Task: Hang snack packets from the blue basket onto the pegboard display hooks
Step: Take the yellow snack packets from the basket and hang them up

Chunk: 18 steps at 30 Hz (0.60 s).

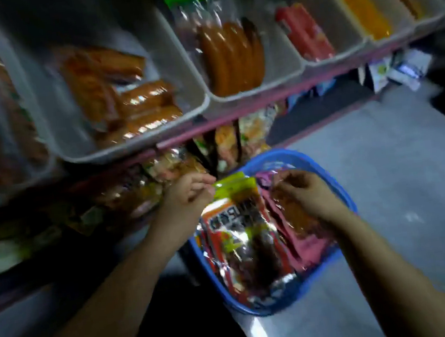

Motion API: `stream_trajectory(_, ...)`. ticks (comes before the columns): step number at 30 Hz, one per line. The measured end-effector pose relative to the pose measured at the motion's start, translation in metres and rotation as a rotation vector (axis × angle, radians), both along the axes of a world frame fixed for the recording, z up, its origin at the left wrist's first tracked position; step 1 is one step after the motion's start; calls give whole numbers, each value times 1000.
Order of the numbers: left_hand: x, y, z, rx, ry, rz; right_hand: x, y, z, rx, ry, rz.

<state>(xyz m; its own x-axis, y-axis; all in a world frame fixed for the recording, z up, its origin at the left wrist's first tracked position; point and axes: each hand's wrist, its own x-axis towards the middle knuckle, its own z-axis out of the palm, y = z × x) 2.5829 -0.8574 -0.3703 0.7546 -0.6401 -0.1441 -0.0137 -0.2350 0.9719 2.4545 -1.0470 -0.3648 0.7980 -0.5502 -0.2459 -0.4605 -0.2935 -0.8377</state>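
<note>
While over basket (335,184): both hands.
Left hand (188,194): fingers pinch green packet (234,187) (blurred).
Right hand (301,193): fingers grip brown packet (301,221).

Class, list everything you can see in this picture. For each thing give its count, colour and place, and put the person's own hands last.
blue basket: one, blue, on the grey floor at lower centre.
snack packets: several, count unclear; orange and silver with yellow-green tops on the left side of the basket, pink ones on the right side.
grey trays: a row of at least five, pale grey, on the upper shelf, holding orange-brown, red and yellow packs.
hanging packets: many, mixed colours, blurred, under the shelf edge.
floor: grey, at right.
left hand: one, fingers curled at the yellow-green packet top.
right hand: one, over the pink packets, grip unclear.
</note>
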Motion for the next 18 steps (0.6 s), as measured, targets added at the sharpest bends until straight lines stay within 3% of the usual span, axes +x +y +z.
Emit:
stream_trajectory(2,-20,-23,-43,126,85,-43,-25,-16,-37,-106,187,42)
stream_trajectory(5,-45,-46,-95,347,9,-17,-46,-29,-84,-143,377,89)
stream_trajectory(9,-64,-54,-134,547,9,195,-33,-26,-127,-134,361,102)
stream_trajectory(12,-66,-56,-144,457,117,331,-8,-22,-141,-59,215,34)
stream_trajectory(18,-60,-55,-140,274,297,449,2,-22,-156,359,47,-243)
